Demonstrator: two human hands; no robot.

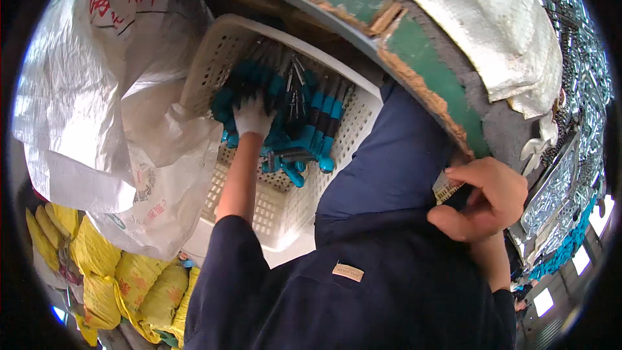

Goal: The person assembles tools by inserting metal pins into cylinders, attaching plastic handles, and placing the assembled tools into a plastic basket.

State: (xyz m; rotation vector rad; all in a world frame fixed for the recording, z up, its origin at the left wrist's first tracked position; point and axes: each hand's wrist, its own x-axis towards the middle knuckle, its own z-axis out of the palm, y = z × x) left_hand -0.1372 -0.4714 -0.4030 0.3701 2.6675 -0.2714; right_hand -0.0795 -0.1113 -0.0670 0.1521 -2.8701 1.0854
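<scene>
My left hand [251, 116], in a whitish glove, reaches down into a white perforated plastic basket [288, 217]. Its fingers look stretched out and slightly apart among a pile of tools [327, 113] with teal-and-black handles and thin metal shafts. The fingertips are partly lost among the dark handles. At the right, my bare right hand [487, 196] is raised beside my thigh, its fingers bent, with a gap between thumb and forefinger. A small pale yellowish piece with printed marks [446, 188] shows beside its fingertips; no grip on it can be made out.
A worn green-edged bench [427, 71] curves above the basket, carrying a white woven sack [479, 19]. Left of the basket hang large white plastic sacks [78, 110]. Yellow filled bags [136, 279] lie lower left. Masses of shiny metal parts [570, 175] are heaped at the far right.
</scene>
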